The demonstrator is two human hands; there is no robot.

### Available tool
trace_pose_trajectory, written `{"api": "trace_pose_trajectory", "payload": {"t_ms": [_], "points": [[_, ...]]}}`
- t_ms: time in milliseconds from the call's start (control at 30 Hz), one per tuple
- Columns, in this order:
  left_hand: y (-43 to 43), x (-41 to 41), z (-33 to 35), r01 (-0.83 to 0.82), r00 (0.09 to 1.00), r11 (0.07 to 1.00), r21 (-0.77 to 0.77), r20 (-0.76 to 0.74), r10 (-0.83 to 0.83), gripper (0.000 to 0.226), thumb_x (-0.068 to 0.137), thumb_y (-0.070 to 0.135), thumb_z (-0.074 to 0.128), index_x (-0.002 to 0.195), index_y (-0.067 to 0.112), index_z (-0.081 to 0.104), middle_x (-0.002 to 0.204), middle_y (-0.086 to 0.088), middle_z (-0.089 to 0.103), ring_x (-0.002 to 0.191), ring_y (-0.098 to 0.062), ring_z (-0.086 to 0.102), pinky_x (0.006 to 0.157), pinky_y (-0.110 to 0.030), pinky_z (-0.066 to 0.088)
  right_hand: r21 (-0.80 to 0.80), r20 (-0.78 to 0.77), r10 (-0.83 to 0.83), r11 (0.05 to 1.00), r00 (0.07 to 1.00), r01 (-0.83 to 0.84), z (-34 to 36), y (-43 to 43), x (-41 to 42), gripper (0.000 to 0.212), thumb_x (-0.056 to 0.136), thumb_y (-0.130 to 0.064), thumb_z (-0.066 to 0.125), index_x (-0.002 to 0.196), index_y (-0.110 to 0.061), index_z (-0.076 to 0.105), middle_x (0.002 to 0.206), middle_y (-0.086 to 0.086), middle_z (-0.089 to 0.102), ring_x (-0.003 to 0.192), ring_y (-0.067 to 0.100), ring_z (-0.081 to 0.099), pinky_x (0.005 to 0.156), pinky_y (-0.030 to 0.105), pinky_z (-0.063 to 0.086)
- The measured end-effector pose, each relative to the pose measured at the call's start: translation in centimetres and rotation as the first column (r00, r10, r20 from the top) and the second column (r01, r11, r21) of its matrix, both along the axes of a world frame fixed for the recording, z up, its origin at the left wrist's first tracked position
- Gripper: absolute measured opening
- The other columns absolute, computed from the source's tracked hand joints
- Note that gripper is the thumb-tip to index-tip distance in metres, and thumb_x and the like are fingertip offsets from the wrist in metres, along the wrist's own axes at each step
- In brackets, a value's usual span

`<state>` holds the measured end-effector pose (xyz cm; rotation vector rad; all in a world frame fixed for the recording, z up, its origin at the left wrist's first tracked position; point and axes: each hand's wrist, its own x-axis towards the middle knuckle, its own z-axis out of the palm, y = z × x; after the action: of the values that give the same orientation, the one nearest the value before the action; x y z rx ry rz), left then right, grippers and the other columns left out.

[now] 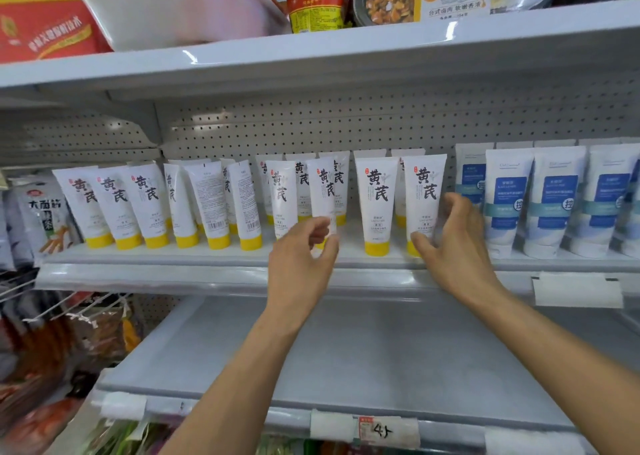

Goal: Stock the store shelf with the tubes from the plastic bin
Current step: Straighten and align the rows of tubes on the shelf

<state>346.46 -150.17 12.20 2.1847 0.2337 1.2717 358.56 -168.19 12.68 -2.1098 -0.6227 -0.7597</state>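
On the shelf (138, 274), white tubes (375, 194) stand upright on yellow caps.

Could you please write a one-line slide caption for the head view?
Left hand pinches a yellow-capped tube, right hand grips the rightmost yellow tube, on the shelf beside blue tubes.

Both bare forearms reached forward and up, the left from the bottom centre of the view and the right from the lower right corner. The left hand (301, 257) showed its back to the camera, its thumb and curled forefinger pinching the low end of a middle tube (322, 191). The right hand (453, 243) was spread wider, thumb at the cap and fingers curved round the side of an end tube (424, 194).
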Motion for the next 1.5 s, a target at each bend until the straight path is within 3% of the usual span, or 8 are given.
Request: {"api": "trace_pose_trajectory", "payload": {"t_ms": [100, 233, 300, 500, 700, 833, 1067, 1500], "points": [[3.7, -0.7, -1.0, -0.04, 0.999, 0.994, 0.105, 0.014, 0.039, 0.034, 0.085, 0.017, 0.067, 0.118, 0.016, 0.057, 0.109, 0.007, 0.052, 0.098, -0.01, 0.055, 0.087, -0.037, 0.052, 0.079, 0.224, -0.02, 0.997, 0.974, 0.002, 0.2, 0.5, -1.8, 0.057, 0.08, -0.012, 0.07, 0.126, -0.007, 0.037, 0.12, 0.011, 0.044, 0.109, 0.023, 0.043, 0.091, 0.041, 0.044], [6.7, 0.1, -0.7, -0.09, 0.996, 0.985, 0.147, 0.019, 0.089, 0.05, 0.081, 0.013, 0.067, 0.125, 0.01, 0.043, 0.122, -0.003, 0.041, 0.111, -0.018, 0.047, 0.095, -0.028, 0.043, -0.003, 0.323, 0.218, 0.973, 0.921, -0.229, 0.7, 4.0, -4.9, 0.044, 0.081, -0.003, 0.066, 0.121, -0.007, 0.046, 0.107, 0.002, 0.047, 0.095, 0.007, 0.042, 0.077, 0.034, 0.047], [7.3, 0.8, -0.3, -0.087, 0.996, 0.985, 0.148, -0.02, 0.091, 0.063, 0.08, 0.013, 0.066, 0.134, 0.007, 0.035, 0.132, -0.008, 0.035, 0.121, -0.021, 0.039, 0.098, -0.018, 0.03, -0.103, 0.281, 0.297, 0.955, 0.913, -0.279, 0.6, 6.4, -6.0, 0.046, 0.083, -0.006, 0.064, 0.125, -0.009, 0.046, 0.112, 0.003, 0.051, 0.1, 0.01, 0.046, 0.082, 0.037, 0.048], [8.6, 2.1, 0.1, 0.024, 0.987, 0.999, 0.029, -0.159, -0.02, 0.088, 0.084, 0.014, 0.064, 0.15, 0.009, 0.006, 0.152, -0.013, 0.027, 0.142, -0.028, 0.025, 0.111, -0.037, 0.031, -0.137, -0.034, 0.234, 0.962, 0.972, -0.236, 0.9, 12.8, -5.5, 0.064, 0.085, -0.017, 0.06, 0.14, -0.009, 0.028, 0.133, 0.01, 0.045, 0.119, 0.026, 0.046, 0.097, 0.037, 0.042], [9.0, 2.1, 0.3, 0.022, 0.975, 0.998, 0.06, -0.223, -0.008, 0.083, 0.089, 0.017, 0.061, 0.151, 0.009, 0.007, 0.136, -0.012, 0.05, 0.117, -0.032, 0.052, 0.088, -0.032, 0.04, -0.122, -0.228, 0.103, 0.984, 0.968, -0.133, 1.5, 14.9, -3.8, 0.07, 0.081, -0.016, 0.059, 0.139, -0.002, 0.022, 0.129, 0.021, 0.05, 0.115, 0.04, 0.052, 0.094, 0.046, 0.046], [9.1, 2.5, 0.6, -0.003, 0.964, 0.997, 0.074, -0.263, 0.023, 0.077, 0.089, 0.02, 0.06, 0.148, 0.006, 0.012, 0.134, -0.014, 0.051, 0.115, -0.034, 0.055, 0.088, -0.036, 0.043, -0.088, -0.284, 0.111, 0.986, 0.952, -0.142, 1.7, 15.1, -3.7, 0.071, 0.081, -0.013, 0.059, 0.14, -0.007, 0.022, 0.131, 0.017, 0.052, 0.117, 0.039, 0.053, 0.096, 0.044, 0.046], [9.0, 2.6, 0.3, -0.026, 0.971, 0.996, 0.084, -0.235, 0.045, 0.065, 0.087, 0.027, 0.065, 0.136, 0.006, 0.028, 0.128, -0.011, 0.054, 0.113, -0.03, 0.057, 0.087, -0.037, 0.044, -0.164, -0.194, -0.009, 0.986, 0.981, -0.023, 1.2, 14.9, -4.4, 0.048, 0.082, -0.028, 0.065, 0.116, -0.005, 0.041, 0.115, 0.016, 0.061, 0.105, 0.034, 0.06, 0.082, 0.038, 0.05], [8.8, 2.0, 0.4, 0.012, 0.979, 0.999, 0.031, -0.204, -0.005, 0.058, 0.083, 0.026, 0.069, 0.127, 0.011, 0.035, 0.123, -0.007, 0.058, 0.111, -0.026, 0.057, 0.084, -0.032, 0.042, -0.345, 0.0, -0.247, 0.909, 0.969, 0.232, 1.8, 13.5, -6.3, 0.052, 0.087, -0.047, 0.059, 0.118, -0.011, 0.038, 0.109, 0.006, 0.065, 0.102, 0.029, 0.064, 0.067, 0.034, 0.041]]}}
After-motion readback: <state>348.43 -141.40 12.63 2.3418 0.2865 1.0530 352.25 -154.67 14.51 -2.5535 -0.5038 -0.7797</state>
